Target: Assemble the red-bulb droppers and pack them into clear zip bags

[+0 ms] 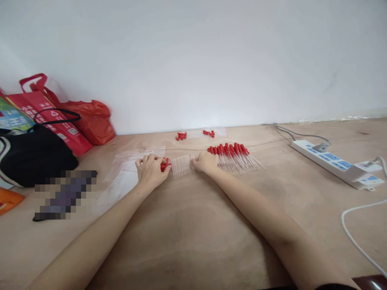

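Note:
A row of thin clear tubes (181,166) lies side by side on the wooden table between my two hands. My left hand (150,170) is curled at the row's left end, with small red rubber caps (165,164) gathered between its thumb and fingers. At the right end, my right hand (206,162) is closed, its thumb and fingertips pinched at a clear tube; the fingers partly hide it. Just beyond the right hand lies a fanned pile of capped tubes (236,155), their red ends toward the wall.
Loose red caps (181,136) and a clear zip bag (196,134) lie near the wall. More plastic bags (119,181) are under and beside my left forearm. Red bags (90,121), a black bag (36,157) and a pixelated object (68,195) stand left; a power strip (335,161) with cables lies right.

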Available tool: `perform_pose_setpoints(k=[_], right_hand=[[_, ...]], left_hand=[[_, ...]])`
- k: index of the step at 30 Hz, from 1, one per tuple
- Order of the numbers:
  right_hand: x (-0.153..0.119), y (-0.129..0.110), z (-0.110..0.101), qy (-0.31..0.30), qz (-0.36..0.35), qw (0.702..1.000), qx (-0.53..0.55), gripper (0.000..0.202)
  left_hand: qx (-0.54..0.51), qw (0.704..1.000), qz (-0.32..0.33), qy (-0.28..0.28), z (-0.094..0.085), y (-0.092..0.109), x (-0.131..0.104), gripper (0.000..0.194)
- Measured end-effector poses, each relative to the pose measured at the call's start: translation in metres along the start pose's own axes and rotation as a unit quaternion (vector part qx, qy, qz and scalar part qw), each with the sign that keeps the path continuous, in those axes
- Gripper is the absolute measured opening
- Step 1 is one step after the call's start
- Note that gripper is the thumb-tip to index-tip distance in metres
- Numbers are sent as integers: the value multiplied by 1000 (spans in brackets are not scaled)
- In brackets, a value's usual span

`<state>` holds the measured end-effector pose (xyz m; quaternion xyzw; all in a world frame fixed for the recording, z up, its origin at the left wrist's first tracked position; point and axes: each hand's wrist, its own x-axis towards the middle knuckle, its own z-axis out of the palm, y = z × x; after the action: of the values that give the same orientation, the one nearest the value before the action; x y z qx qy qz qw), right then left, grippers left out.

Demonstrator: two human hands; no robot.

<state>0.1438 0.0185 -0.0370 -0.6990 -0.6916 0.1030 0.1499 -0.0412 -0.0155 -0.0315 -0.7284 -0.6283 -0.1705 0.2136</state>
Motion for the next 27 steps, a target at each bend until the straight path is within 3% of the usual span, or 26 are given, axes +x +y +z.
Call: perform_pose_setpoints(k=[10,17,20,27], right_hand=[[4,-11,4,-33,5,999,31,32],[0,3,3,-28,5,998,58,30],[-9,17,2,20,-22,997,72,27],[-44,65,-1,155,-158,973,70,17]], left_hand=[[7,1000,21,-1,4,4,-3,23],[12,1000,17,-9,2,5,-5,22],[10,1000,28,-3,2,4,-6,21],[3,999,48,19,4,2,-6,14]])
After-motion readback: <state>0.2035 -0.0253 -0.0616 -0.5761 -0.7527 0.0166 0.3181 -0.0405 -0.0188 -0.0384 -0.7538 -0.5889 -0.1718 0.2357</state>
